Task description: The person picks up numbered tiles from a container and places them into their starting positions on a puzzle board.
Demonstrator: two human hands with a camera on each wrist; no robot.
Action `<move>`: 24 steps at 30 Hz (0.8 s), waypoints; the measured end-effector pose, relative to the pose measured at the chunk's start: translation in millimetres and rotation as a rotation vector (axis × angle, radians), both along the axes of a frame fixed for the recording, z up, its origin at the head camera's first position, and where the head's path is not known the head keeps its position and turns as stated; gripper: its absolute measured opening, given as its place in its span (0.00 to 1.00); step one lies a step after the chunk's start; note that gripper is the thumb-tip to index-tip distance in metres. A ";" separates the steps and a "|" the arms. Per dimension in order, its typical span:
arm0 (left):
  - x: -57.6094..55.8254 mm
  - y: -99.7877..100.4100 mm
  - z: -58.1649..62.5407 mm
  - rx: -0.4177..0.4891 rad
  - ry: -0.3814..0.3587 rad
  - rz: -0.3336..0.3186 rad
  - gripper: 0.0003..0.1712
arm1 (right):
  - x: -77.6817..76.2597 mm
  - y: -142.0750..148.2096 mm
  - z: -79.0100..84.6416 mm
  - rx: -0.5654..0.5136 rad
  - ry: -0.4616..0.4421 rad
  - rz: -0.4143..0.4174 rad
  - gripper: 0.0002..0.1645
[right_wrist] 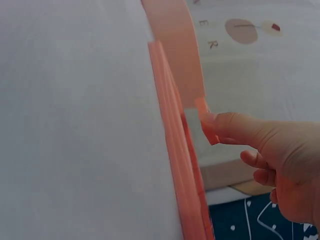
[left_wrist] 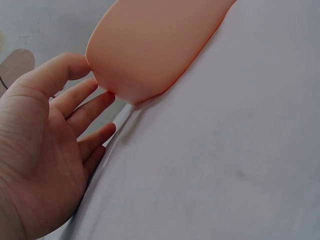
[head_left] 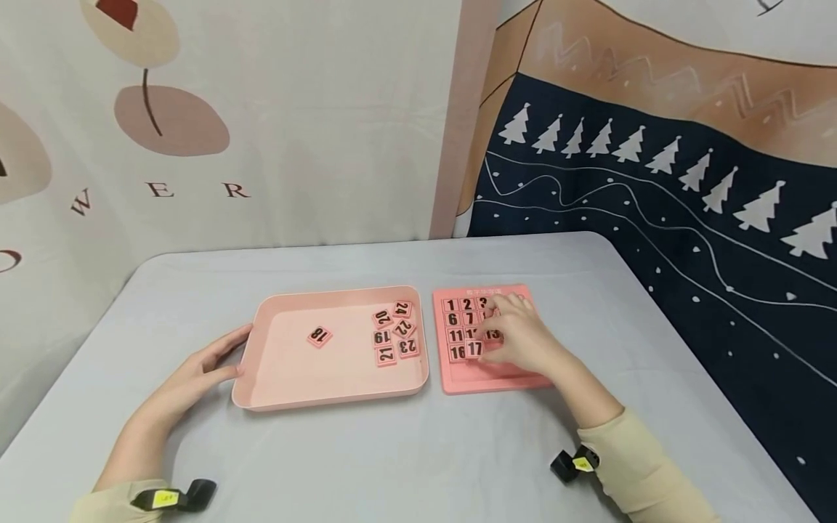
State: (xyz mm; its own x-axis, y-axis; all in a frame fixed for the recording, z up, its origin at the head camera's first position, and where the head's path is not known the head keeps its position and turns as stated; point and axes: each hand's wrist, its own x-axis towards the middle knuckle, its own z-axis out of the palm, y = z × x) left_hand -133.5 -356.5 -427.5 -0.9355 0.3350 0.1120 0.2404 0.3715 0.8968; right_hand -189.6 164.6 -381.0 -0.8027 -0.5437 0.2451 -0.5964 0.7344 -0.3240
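My right hand (head_left: 519, 335) pinches a small pink number tile marked 17 (head_left: 474, 349) between thumb and fingers, over the pink number board (head_left: 474, 381). In the right wrist view, that tile stands up from the board, edge-on at the fingertips. Rows of numbered tiles sit in the board, with 16 just left of the held one; my hand hides part of the upper rows. At the left end of the pale pink tray (head_left: 288, 378), my left hand (head_left: 196, 374) rests its loosely extended fingers against the wall, as the left wrist view also shows.
Inside the tray lies tile 18 (head_left: 320, 336) alone, left of several loose tiles (head_left: 386, 355) near the right wall. Tray and board stand side by side with a narrow gap. A grey-white cloth (head_left: 392, 465) covers the table; printed curtains (head_left: 327, 131) hang behind it.
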 end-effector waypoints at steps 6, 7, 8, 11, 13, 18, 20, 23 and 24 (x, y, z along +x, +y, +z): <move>0.3 0.7 1.3 -0.017 -0.009 0.007 0.36 | -3.4 7.6 -5.3 0.025 -0.027 -0.006 0.17; 0.5 0.9 1.6 -0.017 -0.010 0.008 0.36 | -3.7 7.9 -5.8 0.030 -0.030 -0.005 0.17; 0.6 1.2 1.8 -0.016 -0.010 0.009 0.36 | -3.9 8.1 -6.7 0.036 -0.032 -0.005 0.18; 0.9 1.7 2.4 -0.014 -0.009 0.010 0.36 | -4.6 8.4 -9.5 0.040 -0.039 -0.003 0.18; 0.8 1.9 2.3 -0.009 -0.010 0.009 0.36 | -5.2 8.3 -11.6 0.035 -0.042 0.000 0.17; 0.7 1.6 1.5 0.000 -0.017 0.008 0.36 | -6.3 8.4 -16.0 0.021 -0.045 0.001 0.17; 0.8 1.4 1.3 0.000 -0.017 0.008 0.36 | -6.6 8.6 -17.2 0.019 -0.045 -0.003 0.17; 0.6 1.2 1.1 0.003 -0.018 0.006 0.36 | -6.3 8.7 -18.1 0.017 -0.046 -0.008 0.17; 0.6 1.2 1.1 0.002 -0.019 0.005 0.36 | -6.1 8.6 -18.2 0.015 -0.046 -0.008 0.17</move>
